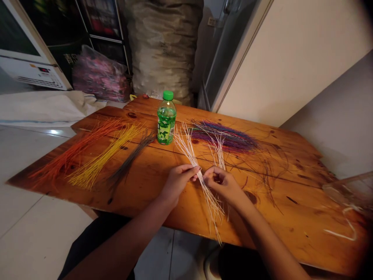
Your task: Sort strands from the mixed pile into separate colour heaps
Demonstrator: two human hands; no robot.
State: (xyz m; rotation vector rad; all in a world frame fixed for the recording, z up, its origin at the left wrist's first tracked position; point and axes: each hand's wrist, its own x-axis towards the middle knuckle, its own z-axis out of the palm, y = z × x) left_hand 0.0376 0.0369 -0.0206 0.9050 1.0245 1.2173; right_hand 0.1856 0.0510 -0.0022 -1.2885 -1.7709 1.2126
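Note:
My left hand [180, 179] pinches a bundle of thin white strands [208, 194] at about its middle, and the ends fan out above and below the fingers. Just right of it, my right hand [223, 183] is closed with curled fingers close against the bundle; what lies in its fingertips is too small to make out. A second white bundle [219, 151] lies on the table behind my right hand, partly hidden by it. Farther back lies a heap of mixed purple, blue and red strands [227, 136]. Some loose dark strands [266, 175] are scattered to the right.
On the wooden table [163, 159], orange [78, 149], yellow [106, 155] and grey strands [131, 157] lie in separate bundles at left. A green-capped bottle [166, 122] stands upright at the back. White string [340, 235] and a clear container [348, 188] are at far right.

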